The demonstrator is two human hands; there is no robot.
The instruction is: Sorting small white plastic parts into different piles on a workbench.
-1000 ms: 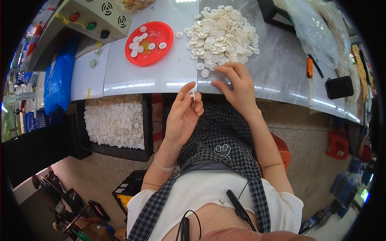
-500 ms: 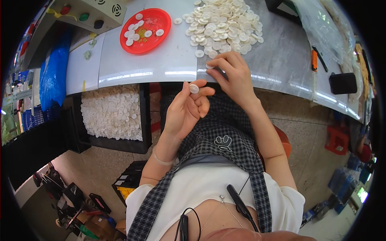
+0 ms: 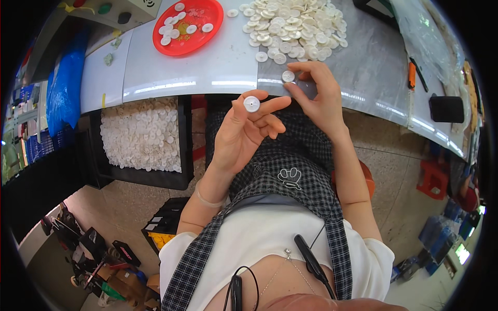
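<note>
My left hand (image 3: 244, 127) pinches a small white round disc (image 3: 251, 104) with a raised rim and a dark spot at its centre. It is held up in front of the table edge, face turned toward me. Between the thumb and index finger of my right hand (image 3: 321, 96) is another white disc (image 3: 288, 76), tilted over the table's front edge. Just beyond that hand lies a big heap of similar white discs (image 3: 293, 28). On a red plate (image 3: 203, 42) to the left rest several more discs, spaced apart.
Below the table, a black crate (image 3: 185, 140) is full of white discs. A grey control box (image 3: 127, 15) and a blue plastic bag (image 3: 67, 88) are at the left. Toward the right lie an orange cutter (image 3: 412, 75), a black phone-like slab (image 3: 446, 109) and clear plastic bags (image 3: 423, 31).
Both hands have risen a little, the right one also shifting right. The disc in my right hand now shows its face, and the left-hand disc is turned more fully toward me.
</note>
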